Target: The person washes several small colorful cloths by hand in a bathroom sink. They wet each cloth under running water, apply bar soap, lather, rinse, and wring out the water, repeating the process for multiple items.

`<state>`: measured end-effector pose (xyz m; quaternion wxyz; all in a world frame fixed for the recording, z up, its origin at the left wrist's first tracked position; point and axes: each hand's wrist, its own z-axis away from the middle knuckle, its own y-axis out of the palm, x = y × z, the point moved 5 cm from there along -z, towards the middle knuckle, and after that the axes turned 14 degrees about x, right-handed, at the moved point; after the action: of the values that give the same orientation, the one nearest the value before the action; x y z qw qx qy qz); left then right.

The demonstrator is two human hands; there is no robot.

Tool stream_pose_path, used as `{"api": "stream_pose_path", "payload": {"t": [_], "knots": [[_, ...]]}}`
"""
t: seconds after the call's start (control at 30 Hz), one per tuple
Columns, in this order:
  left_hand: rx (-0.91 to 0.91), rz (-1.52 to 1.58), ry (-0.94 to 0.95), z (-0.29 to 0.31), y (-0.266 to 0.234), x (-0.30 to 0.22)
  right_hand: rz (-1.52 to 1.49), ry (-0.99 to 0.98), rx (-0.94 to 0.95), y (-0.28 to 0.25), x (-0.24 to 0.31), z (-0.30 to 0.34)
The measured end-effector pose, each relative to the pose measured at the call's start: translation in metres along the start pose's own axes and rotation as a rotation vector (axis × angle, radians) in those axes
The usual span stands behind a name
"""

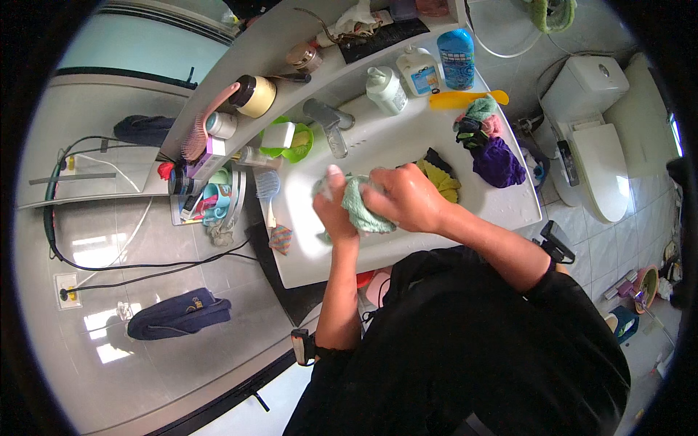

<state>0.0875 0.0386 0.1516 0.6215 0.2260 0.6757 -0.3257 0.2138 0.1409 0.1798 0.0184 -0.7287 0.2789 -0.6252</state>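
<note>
Over the white sink (302, 254) I grip a bunched light green cloth (358, 206) between both hands. My left hand (334, 211) is closed on its left side, thumb pointing up. From the right, my right hand (411, 195) wraps round the same cloth, knuckles uppermost. Behind my right hand, a yellow and black cloth (440, 176) lies in the basin, partly hidden by that hand. The grey faucet (332, 131) stands at the back of the basin, apart from my hands.
Wet-looking purple cloth (499, 162) lies bunched on the sink's right ledge, beside an orange-yellow scraper-like tool (469, 99). Bottles, including a blue one (456, 59), line the back edge. A brush (268, 190) and a green soap dish (299, 149) sit on the left. A toilet (598, 160) stands at right.
</note>
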Motion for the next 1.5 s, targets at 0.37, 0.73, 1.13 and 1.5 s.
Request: {"api": "stream_pose_path", "payload": {"t": [0.37,0.73,1.13,1.5], "knots": [[-0.019,0.312,-0.041,-0.011,-0.006,0.008,-0.024,0.188,-0.067,0.008,-0.023,-0.021],[-0.014,0.282,-0.045,-0.011,0.002,0.009,-0.107,0.322,-0.079,0.022,-0.048,-0.02],[0.103,-0.28,0.007,0.001,0.016,-0.037,-0.267,0.172,-0.207,0.026,-0.046,-0.017],[0.246,-0.234,-0.012,0.0,0.012,-0.009,-0.319,0.193,-0.269,0.009,-0.039,-0.02]]}}
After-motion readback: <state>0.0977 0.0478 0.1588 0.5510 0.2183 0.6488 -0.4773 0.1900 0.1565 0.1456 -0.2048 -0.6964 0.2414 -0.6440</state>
